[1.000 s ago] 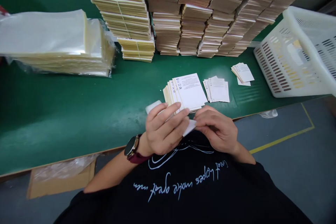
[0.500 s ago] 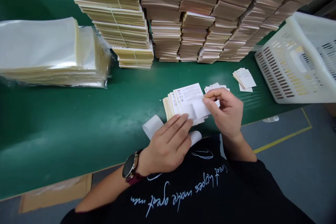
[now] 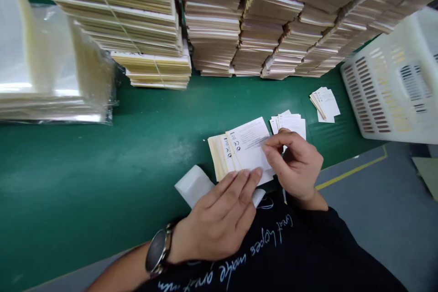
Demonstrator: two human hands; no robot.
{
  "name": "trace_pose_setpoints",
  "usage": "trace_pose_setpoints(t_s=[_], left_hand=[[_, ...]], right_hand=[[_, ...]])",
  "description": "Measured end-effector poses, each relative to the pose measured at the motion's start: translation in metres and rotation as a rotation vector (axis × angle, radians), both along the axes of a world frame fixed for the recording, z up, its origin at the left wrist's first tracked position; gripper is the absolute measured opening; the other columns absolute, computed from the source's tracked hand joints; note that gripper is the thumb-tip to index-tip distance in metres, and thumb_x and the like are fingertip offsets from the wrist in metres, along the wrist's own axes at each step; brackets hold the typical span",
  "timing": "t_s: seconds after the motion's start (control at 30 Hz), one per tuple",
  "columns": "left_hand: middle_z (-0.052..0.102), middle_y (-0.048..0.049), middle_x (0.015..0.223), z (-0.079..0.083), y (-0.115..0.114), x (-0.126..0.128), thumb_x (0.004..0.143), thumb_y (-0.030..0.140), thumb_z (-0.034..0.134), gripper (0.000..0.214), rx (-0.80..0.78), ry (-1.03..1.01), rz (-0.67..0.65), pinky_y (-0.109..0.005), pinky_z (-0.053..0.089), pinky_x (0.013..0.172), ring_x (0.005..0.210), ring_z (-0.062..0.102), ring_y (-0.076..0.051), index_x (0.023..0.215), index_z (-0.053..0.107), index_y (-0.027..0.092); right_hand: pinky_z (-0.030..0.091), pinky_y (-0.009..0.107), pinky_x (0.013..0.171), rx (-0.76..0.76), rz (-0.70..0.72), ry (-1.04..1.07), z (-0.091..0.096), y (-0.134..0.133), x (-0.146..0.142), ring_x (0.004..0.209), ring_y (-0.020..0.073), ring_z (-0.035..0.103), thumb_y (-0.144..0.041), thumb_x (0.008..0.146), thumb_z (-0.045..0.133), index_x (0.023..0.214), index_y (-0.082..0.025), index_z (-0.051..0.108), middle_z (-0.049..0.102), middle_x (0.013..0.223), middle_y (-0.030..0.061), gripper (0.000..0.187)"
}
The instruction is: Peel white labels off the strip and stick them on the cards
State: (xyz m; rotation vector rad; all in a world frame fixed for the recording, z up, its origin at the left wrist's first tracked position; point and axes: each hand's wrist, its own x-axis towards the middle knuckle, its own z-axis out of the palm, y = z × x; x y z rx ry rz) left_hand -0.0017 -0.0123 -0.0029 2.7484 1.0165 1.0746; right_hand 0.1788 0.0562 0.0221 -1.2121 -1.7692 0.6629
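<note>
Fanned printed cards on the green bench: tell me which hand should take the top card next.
Probably the right hand: its fingertips are at the edge of the top card, while the left hand lies across the near edge of the cards, above a white folded sheet.

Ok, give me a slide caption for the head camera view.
Left hand on fanned printed white cards, right hand at their edge, on a green workbench before tall strapped card stacks.

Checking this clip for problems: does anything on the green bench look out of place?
Only minor untidiness: the printed cards under the left hand lie fanned and skewed, unlike the squarer strapped card stacks behind them. A smaller pile at the right also sits askew. No spill or obvious damage shows.
</note>
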Motion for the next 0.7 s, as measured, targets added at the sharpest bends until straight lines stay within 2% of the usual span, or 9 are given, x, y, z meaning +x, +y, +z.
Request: trace_pose_setpoints(t_s=[0.13, 0.33, 0.43, 0.5, 0.57, 0.63, 0.7], left_hand=[[0.063, -0.0209, 0.126, 0.000, 0.001, 0.000, 0.089, 0.010, 0.044, 0.022, -0.008, -0.005, -0.004, -0.040, 0.046, 0.106, 0.123, 0.056, -0.030, 0.094, 0.064, 0.005], [0.062, -0.0211, 0.127, 0.000, 0.001, -0.001, 0.089, 0.010, 0.045, 0.022, -0.011, -0.013, -0.016, -0.041, 0.044, 0.108, 0.123, 0.056, -0.030, 0.096, 0.065, 0.003], [0.061, -0.0215, 0.129, -0.002, 0.000, -0.001, 0.089, 0.010, 0.047, 0.021, -0.016, -0.020, -0.026, -0.041, 0.044, 0.109, 0.125, 0.055, -0.030, 0.096, 0.065, 0.003], [0.059, -0.0224, 0.132, -0.004, -0.001, -0.001, 0.089, 0.009, 0.048, 0.021, -0.017, -0.032, -0.029, -0.041, 0.044, 0.109, 0.126, 0.054, -0.030, 0.098, 0.065, 0.002], [0.057, -0.0228, 0.134, -0.005, -0.001, -0.001, 0.088, 0.008, 0.049, 0.020, -0.025, -0.050, -0.029, -0.041, 0.044, 0.109, 0.127, 0.053, -0.031, 0.098, 0.065, 0.002], [0.057, -0.0224, 0.134, -0.005, -0.001, 0.000, 0.088, 0.007, 0.049, 0.020, -0.038, -0.063, -0.030, -0.041, 0.044, 0.109, 0.128, 0.052, -0.031, 0.098, 0.065, 0.002], [0.058, -0.0213, 0.133, -0.005, -0.001, 0.000, 0.088, 0.008, 0.050, 0.020, -0.048, -0.067, -0.029, -0.042, 0.045, 0.109, 0.128, 0.052, -0.031, 0.098, 0.066, 0.003]], right_hand=[[0.041, 0.032, 0.061, 0.078, 0.065, -0.053, 0.000, 0.003, 0.001, 0.062, 0.0109, 0.048, -0.006, 0.080, 0.062, 0.085, -0.020, 0.063, 0.056, 0.067, -0.0035, 0.014], [0.042, 0.029, 0.061, 0.097, 0.073, -0.111, 0.003, 0.002, 0.000, 0.064, 0.0108, 0.049, -0.006, 0.081, 0.060, 0.087, -0.019, 0.060, 0.057, 0.070, -0.0023, 0.014], [0.043, 0.029, 0.061, 0.160, 0.017, -0.310, 0.006, -0.002, -0.002, 0.062, 0.0114, 0.050, -0.011, 0.084, 0.059, 0.096, -0.020, 0.060, 0.055, 0.067, -0.0029, 0.015], [0.042, 0.029, 0.060, 0.170, -0.062, -0.494, 0.007, -0.002, 0.000, 0.059, 0.0122, 0.049, -0.021, 0.085, 0.062, 0.110, -0.020, 0.059, 0.055, 0.065, -0.0034, 0.025], [0.040, 0.029, 0.057, 0.118, -0.179, -0.631, 0.008, 0.001, 0.006, 0.056, 0.0126, 0.049, -0.033, 0.085, 0.064, 0.118, -0.019, 0.058, 0.056, 0.064, -0.0029, 0.036], [0.037, 0.028, 0.054, 0.017, -0.265, -0.670, 0.009, 0.006, 0.015, 0.053, 0.0119, 0.048, -0.041, 0.087, 0.062, 0.113, -0.020, 0.061, 0.057, 0.063, -0.0025, 0.034], [0.037, 0.027, 0.054, -0.121, -0.201, -0.597, 0.010, 0.009, 0.023, 0.054, 0.0106, 0.048, -0.042, 0.088, 0.060, 0.099, -0.021, 0.064, 0.057, 0.062, -0.0029, 0.024]])
